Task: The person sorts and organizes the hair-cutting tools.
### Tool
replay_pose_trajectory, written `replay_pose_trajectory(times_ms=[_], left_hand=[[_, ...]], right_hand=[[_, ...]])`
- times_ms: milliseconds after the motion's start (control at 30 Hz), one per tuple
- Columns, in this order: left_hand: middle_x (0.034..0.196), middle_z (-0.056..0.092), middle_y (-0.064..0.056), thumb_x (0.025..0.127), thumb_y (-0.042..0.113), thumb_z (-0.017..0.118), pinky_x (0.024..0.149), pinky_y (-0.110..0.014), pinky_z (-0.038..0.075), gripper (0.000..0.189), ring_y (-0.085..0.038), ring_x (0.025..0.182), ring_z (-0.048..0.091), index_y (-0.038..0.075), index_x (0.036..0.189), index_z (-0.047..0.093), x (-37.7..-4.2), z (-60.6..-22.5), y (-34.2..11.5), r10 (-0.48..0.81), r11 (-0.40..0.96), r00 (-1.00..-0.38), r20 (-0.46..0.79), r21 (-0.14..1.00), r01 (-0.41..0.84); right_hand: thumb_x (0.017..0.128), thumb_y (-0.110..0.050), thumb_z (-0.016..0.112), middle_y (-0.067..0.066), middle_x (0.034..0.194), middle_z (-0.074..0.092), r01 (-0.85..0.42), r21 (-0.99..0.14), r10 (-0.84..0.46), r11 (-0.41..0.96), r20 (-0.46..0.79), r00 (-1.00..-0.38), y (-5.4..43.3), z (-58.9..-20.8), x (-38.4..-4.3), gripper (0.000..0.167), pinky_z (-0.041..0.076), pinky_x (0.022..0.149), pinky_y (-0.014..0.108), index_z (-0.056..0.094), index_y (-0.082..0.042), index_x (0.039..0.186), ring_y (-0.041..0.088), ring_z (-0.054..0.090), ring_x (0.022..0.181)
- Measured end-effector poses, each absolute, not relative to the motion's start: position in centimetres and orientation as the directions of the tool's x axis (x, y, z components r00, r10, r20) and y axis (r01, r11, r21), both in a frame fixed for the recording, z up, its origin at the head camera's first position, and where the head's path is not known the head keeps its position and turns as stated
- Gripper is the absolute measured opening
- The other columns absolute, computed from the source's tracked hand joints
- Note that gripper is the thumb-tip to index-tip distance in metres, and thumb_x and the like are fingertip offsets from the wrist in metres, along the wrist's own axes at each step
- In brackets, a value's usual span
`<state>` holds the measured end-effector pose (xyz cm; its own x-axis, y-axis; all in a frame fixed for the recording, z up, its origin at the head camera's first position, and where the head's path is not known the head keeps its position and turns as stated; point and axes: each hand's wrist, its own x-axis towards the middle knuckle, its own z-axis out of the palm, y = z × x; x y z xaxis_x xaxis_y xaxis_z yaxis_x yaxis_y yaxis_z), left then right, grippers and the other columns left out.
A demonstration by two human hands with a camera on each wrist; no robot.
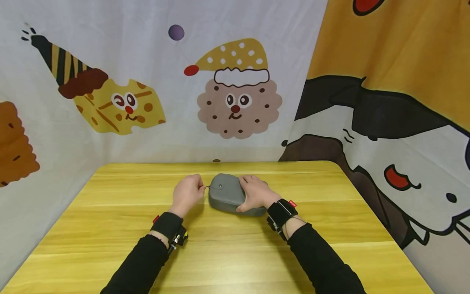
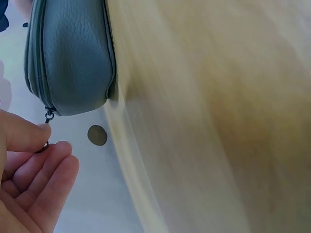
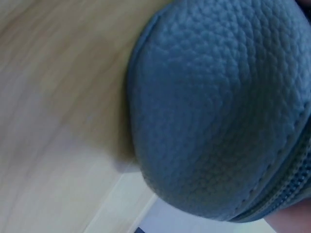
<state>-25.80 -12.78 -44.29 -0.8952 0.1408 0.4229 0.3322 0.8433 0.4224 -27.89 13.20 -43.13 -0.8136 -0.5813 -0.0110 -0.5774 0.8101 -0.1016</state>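
A grey zippered pouch (image 1: 228,195) of pebbled leather lies on the wooden table, with a small round stud on its top. My left hand (image 1: 188,193) is at the pouch's left end and pinches the zipper pull (image 2: 48,116) between thumb and fingers. In the left wrist view the pull stretches away from the pouch's corner. Over the right part of the pouch, my right hand (image 1: 257,192) grips it from above, thumb on the near side and fingers toward the far side. The zipper teeth (image 3: 294,182) show along the pouch's edge in the right wrist view.
The wooden table (image 1: 227,253) reaches back to a cartoon-printed curtain (image 1: 147,49) hanging behind it and along the sides. Black bands with small cameras sit on both wrists, the left wristband (image 1: 168,225) and the right wristband (image 1: 282,213).
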Motion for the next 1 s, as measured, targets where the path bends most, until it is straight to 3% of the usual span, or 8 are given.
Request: replay_pose_trajectory(times_ms=[533,1000], left_hand=[[0.069,0.057,0.0,0.087,0.009,0.075,0.055,-0.034,0.046,0.021,-0.018,0.06,0.054,0.012,0.074,0.059,-28.4,-44.3,-11.7,0.178,0.868,-0.888,0.425,0.357,0.345],[0.071,0.058,0.0,0.085,0.009,0.078,0.055,-0.033,0.045,0.022,-0.017,0.06,0.053,0.012,0.074,0.059,-27.8,-44.6,-11.5,0.175,0.867,-0.887,0.426,0.36,0.344]], right_hand=[[0.071,-0.059,0.081,0.015,0.155,0.036,-0.636,-0.079,-0.639,0.768,-0.031,-0.769,14.6,-43.4,-28.6,0.112,0.037,0.109,0.047,0.03,-0.004,0.155,0.033,0.034,0.141],[0.071,-0.052,0.083,0.016,0.155,0.034,-0.707,-0.096,-0.713,0.701,-0.067,-0.698,15.6,-43.1,-29.2,0.111,0.034,0.111,0.049,0.029,-0.004,0.155,0.035,0.032,0.142]])
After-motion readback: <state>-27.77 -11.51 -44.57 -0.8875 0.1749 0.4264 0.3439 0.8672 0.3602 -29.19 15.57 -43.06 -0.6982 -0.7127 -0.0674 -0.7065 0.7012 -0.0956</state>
